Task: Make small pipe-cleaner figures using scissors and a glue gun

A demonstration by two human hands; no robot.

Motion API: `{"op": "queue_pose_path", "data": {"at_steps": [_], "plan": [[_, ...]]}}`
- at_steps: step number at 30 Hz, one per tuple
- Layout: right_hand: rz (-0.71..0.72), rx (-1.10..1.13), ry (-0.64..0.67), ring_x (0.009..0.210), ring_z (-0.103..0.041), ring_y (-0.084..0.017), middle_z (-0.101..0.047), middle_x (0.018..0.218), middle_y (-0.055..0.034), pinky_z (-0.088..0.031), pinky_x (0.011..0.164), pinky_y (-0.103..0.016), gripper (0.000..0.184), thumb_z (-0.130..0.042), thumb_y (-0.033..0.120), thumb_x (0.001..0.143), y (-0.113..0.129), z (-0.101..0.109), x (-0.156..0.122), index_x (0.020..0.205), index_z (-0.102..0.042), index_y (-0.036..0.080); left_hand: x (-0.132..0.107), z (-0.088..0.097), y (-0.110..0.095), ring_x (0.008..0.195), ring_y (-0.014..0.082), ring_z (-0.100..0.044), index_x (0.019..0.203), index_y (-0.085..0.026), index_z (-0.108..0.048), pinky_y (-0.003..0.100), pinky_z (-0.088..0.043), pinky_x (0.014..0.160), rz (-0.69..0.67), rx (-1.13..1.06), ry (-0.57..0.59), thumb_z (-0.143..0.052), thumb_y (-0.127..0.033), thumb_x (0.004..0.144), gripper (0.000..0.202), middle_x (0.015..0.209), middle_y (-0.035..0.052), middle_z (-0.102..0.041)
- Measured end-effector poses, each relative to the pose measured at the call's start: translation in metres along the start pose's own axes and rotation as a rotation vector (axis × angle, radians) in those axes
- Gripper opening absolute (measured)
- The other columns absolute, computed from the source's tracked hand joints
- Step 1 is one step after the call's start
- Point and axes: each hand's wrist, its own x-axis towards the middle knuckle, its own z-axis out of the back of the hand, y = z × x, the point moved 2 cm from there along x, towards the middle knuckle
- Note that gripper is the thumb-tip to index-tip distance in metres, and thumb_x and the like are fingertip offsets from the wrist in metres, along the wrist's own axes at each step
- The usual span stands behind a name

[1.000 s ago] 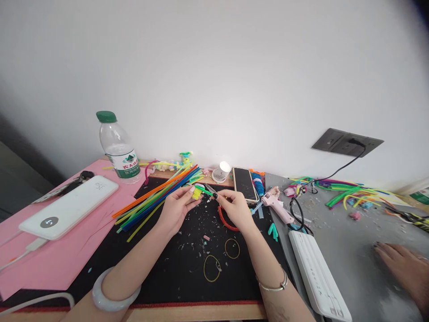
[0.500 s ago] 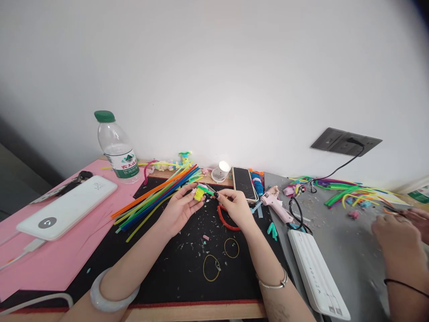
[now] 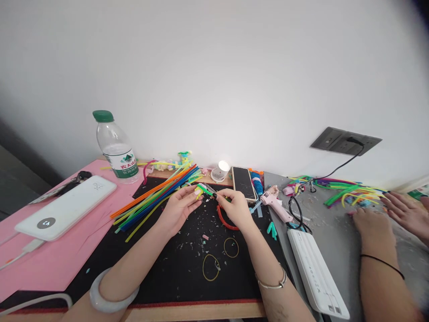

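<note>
My left hand is closed in a pinch around a small yellow fuzzy pipe-cleaner piece, above the black mat. From that piece a short green pipe cleaner runs toward my right hand, whose thumb and index finger pinch its far end. Beside the green strip shows a slim greyish thing, too small to name. Under my right hand lies a red curved loop, partly hidden. A bundle of coloured pipe cleaners rests just left of my left hand.
A water bottle and a white power bank stand at left. Behind my hands are a paper cup and a phone. Rightward lie a pink glue gun, another power bank and a co-worker's hands.
The yellow piece has turned in my left fingers, so less of it shows and the green strip tilts more. The co-worker's near hand has moved left, and the far hand has spread.
</note>
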Motion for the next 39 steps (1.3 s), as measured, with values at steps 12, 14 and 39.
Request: {"op": "queue_pose_path", "data": {"at_steps": [12, 14, 39], "plan": [[0.06, 0.009, 0.065, 0.068, -0.06, -0.017, -0.068, 0.071, -0.0022, -0.042, 0.064, -0.025, 0.022, -0.051, 0.024, 0.083, -0.001, -0.002, -0.001, 0.076, -0.071, 0.018, 0.002, 0.001, 0.003, 0.074, 0.01, -0.067, 0.092, -0.014, -0.067, 0.02, -0.057, 0.074, 0.105, -0.076, -0.017, -0.057, -0.003, 0.082, 0.019, 0.086, 0.0048, -0.071], [0.076, 0.032, 0.093, 0.068, -0.06, -0.017, -0.068, 0.071, -0.0023, -0.042, 0.063, -0.025, 0.022, -0.051, 0.024, 0.083, -0.002, -0.002, 0.0, 0.079, -0.071, 0.017, 0.002, 0.001, 0.003, 0.074, 0.0098, -0.067, 0.089, -0.015, -0.068, 0.019, -0.057, 0.073, 0.14, -0.08, -0.002, -0.056, -0.003, 0.082, 0.019, 0.087, 0.0044, -0.07], [0.219, -0.079, 0.216, 0.085, -0.058, -0.019, -0.07, 0.086, -0.0037, -0.042, 0.08, -0.032, 0.019, -0.057, 0.014, 0.084, -0.002, 0.011, 0.001, 0.089, -0.073, 0.022, -0.007, 0.003, -0.002, 0.06, 0.0098, -0.063, 0.088, -0.017, -0.067, 0.018, -0.053, 0.058, 0.402, 0.001, 0.266, -0.066, -0.009, 0.075, 0.015, 0.076, 0.0054, -0.067]]}}
